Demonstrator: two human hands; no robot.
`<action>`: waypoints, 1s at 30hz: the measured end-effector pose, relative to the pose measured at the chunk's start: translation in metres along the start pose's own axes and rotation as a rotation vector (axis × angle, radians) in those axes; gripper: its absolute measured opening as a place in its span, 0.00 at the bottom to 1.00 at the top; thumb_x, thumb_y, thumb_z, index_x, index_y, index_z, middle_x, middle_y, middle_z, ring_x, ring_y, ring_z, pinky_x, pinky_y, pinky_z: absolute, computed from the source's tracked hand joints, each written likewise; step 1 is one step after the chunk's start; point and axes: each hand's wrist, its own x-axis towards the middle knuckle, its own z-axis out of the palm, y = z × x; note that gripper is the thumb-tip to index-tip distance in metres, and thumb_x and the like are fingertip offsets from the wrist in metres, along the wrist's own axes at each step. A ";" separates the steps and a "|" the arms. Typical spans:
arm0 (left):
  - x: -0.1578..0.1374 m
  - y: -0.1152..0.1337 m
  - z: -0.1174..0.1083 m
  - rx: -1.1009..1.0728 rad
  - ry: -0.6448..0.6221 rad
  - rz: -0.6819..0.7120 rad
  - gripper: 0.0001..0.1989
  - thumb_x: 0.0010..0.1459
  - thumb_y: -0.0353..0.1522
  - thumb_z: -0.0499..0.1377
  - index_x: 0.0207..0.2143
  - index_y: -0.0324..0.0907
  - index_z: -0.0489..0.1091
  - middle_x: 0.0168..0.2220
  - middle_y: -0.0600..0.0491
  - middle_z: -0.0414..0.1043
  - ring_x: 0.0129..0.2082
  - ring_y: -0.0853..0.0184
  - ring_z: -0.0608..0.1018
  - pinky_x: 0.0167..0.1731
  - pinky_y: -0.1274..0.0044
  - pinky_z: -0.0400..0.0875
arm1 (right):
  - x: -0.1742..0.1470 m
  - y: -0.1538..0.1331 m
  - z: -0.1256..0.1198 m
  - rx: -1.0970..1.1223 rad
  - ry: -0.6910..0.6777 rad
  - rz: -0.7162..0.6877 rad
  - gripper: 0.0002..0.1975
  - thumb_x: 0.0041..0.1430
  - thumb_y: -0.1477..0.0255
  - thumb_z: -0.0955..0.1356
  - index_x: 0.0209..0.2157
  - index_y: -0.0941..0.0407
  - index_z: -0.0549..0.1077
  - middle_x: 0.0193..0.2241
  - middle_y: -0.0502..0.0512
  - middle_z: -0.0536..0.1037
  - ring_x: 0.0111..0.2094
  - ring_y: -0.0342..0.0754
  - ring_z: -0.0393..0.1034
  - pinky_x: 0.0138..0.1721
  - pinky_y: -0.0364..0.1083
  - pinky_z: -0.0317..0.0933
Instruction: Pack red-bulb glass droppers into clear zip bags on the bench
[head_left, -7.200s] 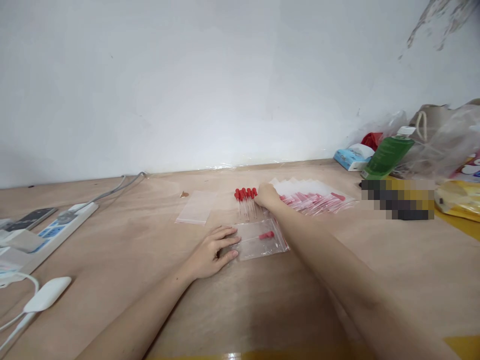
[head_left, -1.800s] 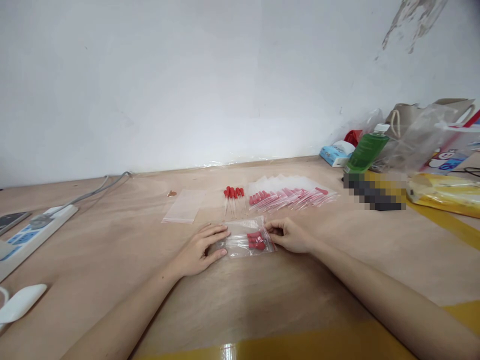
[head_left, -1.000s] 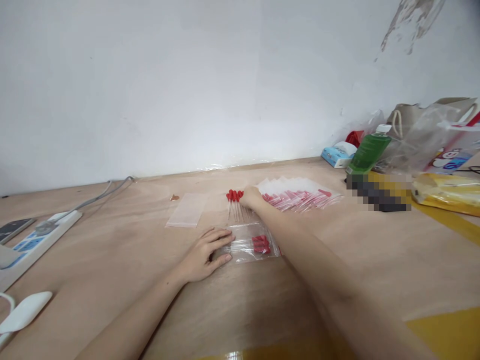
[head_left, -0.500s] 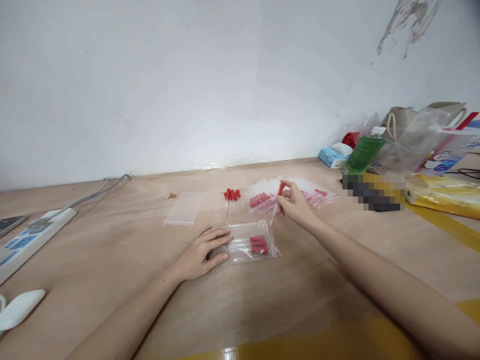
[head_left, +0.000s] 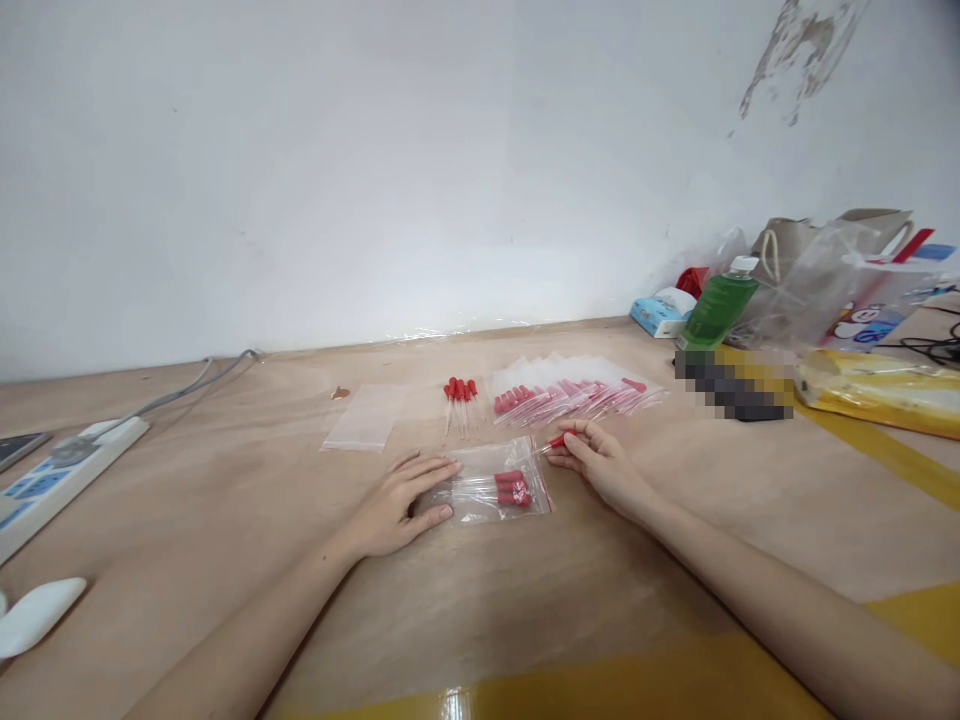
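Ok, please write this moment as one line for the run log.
left hand: flat on zip bag | right hand: holds red-capped dropper at bag mouth

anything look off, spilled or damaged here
Nothing spilled on the wooden table. Only the white wall stands out: paint has flaked away in a grey patch at its upper right.

Your worktop [head_left: 525, 600] is pale wood with yellow tape across the near edge. On it lie a clear zip bag [head_left: 491, 485] with red-capped droppers inside, a loose row of droppers [head_left: 459, 398], a fanned stack of filled bags [head_left: 577, 392], one empty bag [head_left: 365, 420], a power strip [head_left: 56, 470] at left, and a green bottle [head_left: 716, 305] at right.
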 end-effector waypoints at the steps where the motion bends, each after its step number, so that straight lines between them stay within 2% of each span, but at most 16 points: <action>1: 0.000 0.000 0.000 -0.003 -0.001 -0.003 0.24 0.59 0.40 0.51 0.58 0.50 0.55 0.56 0.50 0.60 0.56 0.62 0.62 0.57 0.62 0.52 | -0.001 -0.001 -0.001 -0.046 -0.040 -0.006 0.20 0.44 0.58 0.69 0.36 0.55 0.64 0.28 0.49 0.71 0.30 0.43 0.71 0.38 0.49 0.66; 6: 0.000 0.001 -0.001 -0.010 0.016 0.000 0.24 0.59 0.40 0.52 0.58 0.49 0.55 0.55 0.50 0.61 0.56 0.61 0.63 0.57 0.63 0.52 | -0.008 -0.009 -0.003 -0.549 -0.141 -0.236 0.13 0.48 0.63 0.67 0.33 0.56 0.74 0.26 0.51 0.69 0.24 0.41 0.62 0.27 0.43 0.60; 9: 0.001 0.001 0.000 -0.014 0.026 0.003 0.24 0.59 0.40 0.52 0.58 0.48 0.55 0.55 0.50 0.61 0.56 0.61 0.63 0.57 0.63 0.53 | -0.008 -0.009 0.000 -0.687 -0.174 -0.286 0.10 0.49 0.67 0.67 0.33 0.56 0.75 0.22 0.48 0.67 0.21 0.40 0.57 0.24 0.41 0.55; 14: 0.000 0.000 0.001 -0.004 0.028 -0.004 0.25 0.59 0.40 0.52 0.58 0.48 0.54 0.56 0.50 0.61 0.56 0.61 0.62 0.57 0.63 0.53 | 0.003 -0.009 0.004 -0.658 -0.206 -0.274 0.06 0.46 0.72 0.68 0.29 0.58 0.72 0.19 0.46 0.67 0.20 0.38 0.56 0.21 0.39 0.52; 19: 0.000 0.000 0.000 -0.003 0.014 -0.006 0.25 0.59 0.41 0.52 0.58 0.49 0.53 0.56 0.50 0.60 0.56 0.61 0.62 0.56 0.62 0.53 | 0.011 -0.014 0.008 -0.629 -0.309 -0.197 0.03 0.43 0.73 0.68 0.24 0.59 0.72 0.19 0.48 0.71 0.20 0.39 0.61 0.21 0.38 0.55; 22: 0.000 0.001 -0.001 -0.003 0.003 -0.009 0.26 0.59 0.41 0.52 0.59 0.49 0.53 0.56 0.50 0.60 0.56 0.61 0.62 0.57 0.62 0.52 | 0.010 -0.009 0.016 -0.554 -0.284 -0.136 0.05 0.44 0.72 0.68 0.26 0.58 0.72 0.22 0.50 0.74 0.23 0.41 0.66 0.23 0.40 0.59; 26: 0.000 0.000 0.000 -0.016 0.013 -0.007 0.26 0.59 0.40 0.52 0.59 0.48 0.53 0.56 0.49 0.60 0.56 0.60 0.62 0.57 0.62 0.51 | 0.003 -0.002 0.022 -0.434 -0.271 -0.060 0.09 0.48 0.70 0.66 0.33 0.57 0.71 0.29 0.53 0.76 0.29 0.44 0.70 0.28 0.42 0.63; 30: 0.000 -0.003 0.002 -0.013 0.013 0.005 0.25 0.59 0.40 0.52 0.58 0.49 0.53 0.56 0.50 0.60 0.56 0.61 0.62 0.57 0.62 0.51 | 0.001 -0.009 0.015 -0.456 -0.222 -0.167 0.09 0.48 0.70 0.65 0.34 0.57 0.67 0.30 0.52 0.75 0.31 0.44 0.70 0.31 0.43 0.64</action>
